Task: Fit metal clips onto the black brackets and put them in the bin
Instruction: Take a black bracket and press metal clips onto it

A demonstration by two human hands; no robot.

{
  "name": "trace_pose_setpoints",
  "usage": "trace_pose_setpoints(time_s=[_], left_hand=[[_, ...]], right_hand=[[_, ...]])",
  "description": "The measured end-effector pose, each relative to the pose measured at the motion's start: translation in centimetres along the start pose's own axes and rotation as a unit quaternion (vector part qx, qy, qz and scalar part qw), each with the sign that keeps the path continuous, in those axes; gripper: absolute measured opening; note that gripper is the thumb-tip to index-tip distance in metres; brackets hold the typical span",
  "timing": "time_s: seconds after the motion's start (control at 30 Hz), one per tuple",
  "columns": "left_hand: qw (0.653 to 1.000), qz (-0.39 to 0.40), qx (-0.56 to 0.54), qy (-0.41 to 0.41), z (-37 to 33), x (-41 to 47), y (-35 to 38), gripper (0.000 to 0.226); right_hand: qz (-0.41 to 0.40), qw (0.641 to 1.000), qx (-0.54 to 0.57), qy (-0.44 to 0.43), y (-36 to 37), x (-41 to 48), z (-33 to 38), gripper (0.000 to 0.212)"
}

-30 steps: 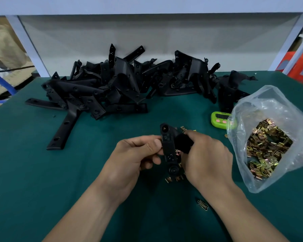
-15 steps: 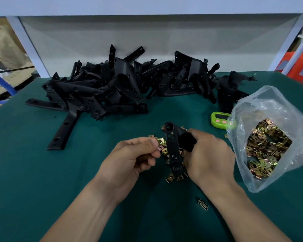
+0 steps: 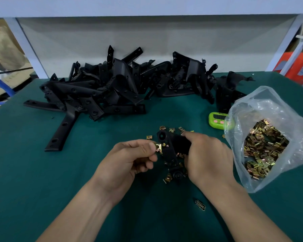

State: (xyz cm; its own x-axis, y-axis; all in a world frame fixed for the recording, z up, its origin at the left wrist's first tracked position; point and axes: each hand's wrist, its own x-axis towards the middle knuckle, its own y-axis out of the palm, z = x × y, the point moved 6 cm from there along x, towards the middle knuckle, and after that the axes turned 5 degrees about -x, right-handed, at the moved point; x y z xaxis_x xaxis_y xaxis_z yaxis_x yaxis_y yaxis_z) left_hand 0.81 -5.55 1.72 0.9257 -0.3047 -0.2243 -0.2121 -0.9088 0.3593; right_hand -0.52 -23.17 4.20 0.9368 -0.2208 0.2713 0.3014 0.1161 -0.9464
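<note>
Both hands meet over the middle of the dark green desk (image 3: 42, 172), a little toward its front edge. The left hand (image 3: 129, 158) pinches a small brass-coloured metal clip (image 3: 158, 147) between thumb and forefinger. Its other fingers are curled beneath, and it holds the clip against the left edge of a long black plastic bracket (image 3: 168, 152). The right hand (image 3: 206, 158) is wrapped round that bracket from the right, forefinger stretched along its top. One round-holed end of the bracket points to the back edge of the desk and the other end to the front edge. Whether the clip is seated on the bracket, and whether the bracket's lower end touches the desk, cannot be told.

Loose brass clips (image 3: 171, 130) lie scattered on the desk under and around the held bracket. A heap of black brackets (image 3: 112, 91) runs along the back edge, and one long flat bracket (image 3: 63, 128) sticks out of it toward the front left corner. A clear plastic bag (image 3: 262, 105) sits at the right edge, its mouth open toward the person, holding a mass of brass clips (image 3: 264, 149). A lime-green digital timer with pink buttons (image 3: 217, 120) lies just beside the bag's left side. A small dark wire clip (image 3: 199, 205) lies alone near the front edge, beside the right forearm.
</note>
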Motion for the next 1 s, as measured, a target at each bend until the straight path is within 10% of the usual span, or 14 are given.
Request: trace_pose_setpoints(time_s=[1.0], left_hand=[[0.970,-0.176,0.094,0.139,-1.1,-1.8,0.8,0.019]], right_hand=[[-0.002,0.997,-0.070,-0.017,-0.5,-0.5,1.4,0.028]])
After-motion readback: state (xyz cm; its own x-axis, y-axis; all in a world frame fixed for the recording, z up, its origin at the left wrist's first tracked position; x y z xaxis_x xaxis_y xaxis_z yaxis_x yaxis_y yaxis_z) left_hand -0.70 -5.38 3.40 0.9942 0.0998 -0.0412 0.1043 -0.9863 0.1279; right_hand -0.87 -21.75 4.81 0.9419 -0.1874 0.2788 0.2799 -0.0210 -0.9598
